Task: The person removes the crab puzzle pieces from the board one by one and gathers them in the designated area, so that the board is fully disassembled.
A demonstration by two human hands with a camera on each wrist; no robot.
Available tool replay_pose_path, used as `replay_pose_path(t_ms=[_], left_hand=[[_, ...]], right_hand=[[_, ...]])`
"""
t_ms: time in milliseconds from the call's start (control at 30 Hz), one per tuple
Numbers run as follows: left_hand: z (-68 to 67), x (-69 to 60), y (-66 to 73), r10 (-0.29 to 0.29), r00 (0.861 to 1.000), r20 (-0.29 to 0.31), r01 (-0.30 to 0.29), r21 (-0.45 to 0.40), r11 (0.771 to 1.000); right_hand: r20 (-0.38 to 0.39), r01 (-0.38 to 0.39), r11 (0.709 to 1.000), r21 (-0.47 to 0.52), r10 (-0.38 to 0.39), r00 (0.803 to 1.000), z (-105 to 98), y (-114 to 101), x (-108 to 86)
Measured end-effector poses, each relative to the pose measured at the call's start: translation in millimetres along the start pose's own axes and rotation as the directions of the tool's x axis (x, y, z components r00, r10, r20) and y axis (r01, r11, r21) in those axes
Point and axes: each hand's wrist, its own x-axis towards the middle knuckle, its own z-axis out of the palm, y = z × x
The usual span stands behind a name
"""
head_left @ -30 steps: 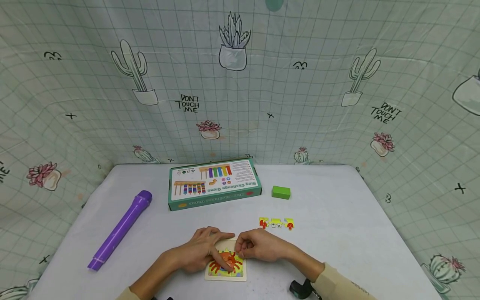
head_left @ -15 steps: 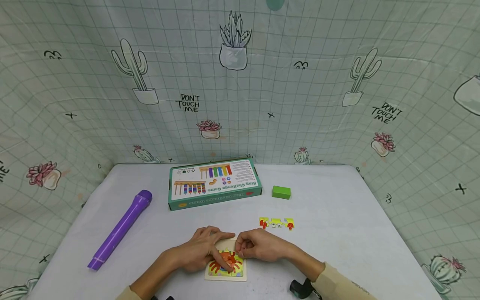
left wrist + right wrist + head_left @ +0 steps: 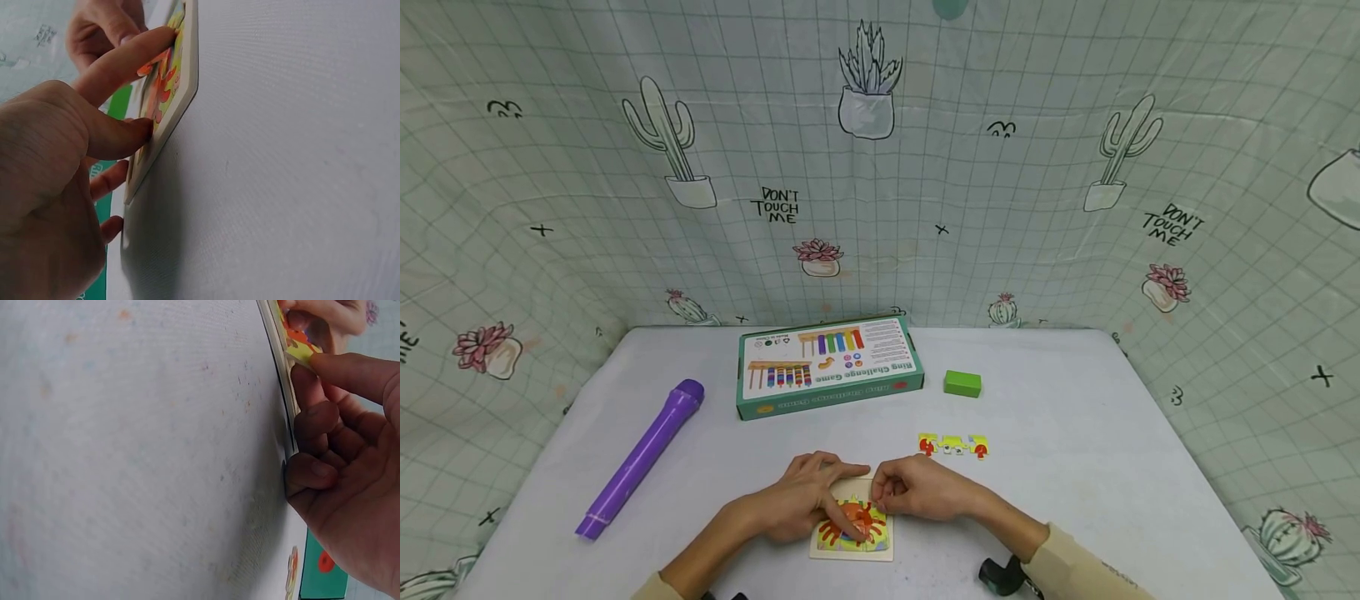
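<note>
A small jigsaw puzzle with a red-orange crab picture on yellow lies in a pale wooden tray (image 3: 853, 557) near the table's front. My left hand (image 3: 797, 506) lies over its left side, and in the left wrist view the extended index finger and thumb (image 3: 134, 134) press on the picture. From the right, my right hand (image 3: 925, 490) pinches a yellow puzzle piece (image 3: 300, 352) between thumb and index finger at the tray's right side. The piece looks slightly tilted in the right wrist view. My hands hide part of the tray's upper area.
Behind my right hand, three loose puzzle pieces (image 3: 952, 447) lie in a row. Farther back are a green block (image 3: 962, 383) and a Ring Challenge Game box (image 3: 831, 367). A purple tube (image 3: 640, 462) lies at left; a black object (image 3: 1000, 577) sits by the right forearm.
</note>
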Motion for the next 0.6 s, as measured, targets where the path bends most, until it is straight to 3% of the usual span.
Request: replay_pose_path(t_ms=[600], left_hand=[[5.4,1.1,1.0,0.076,0.997,-0.026,-0.075,0.030,0.997]], right_hand=[[-0.030,0.020,0.997,-0.075,-0.022,0.999,5.0,-3.9,1.1]])
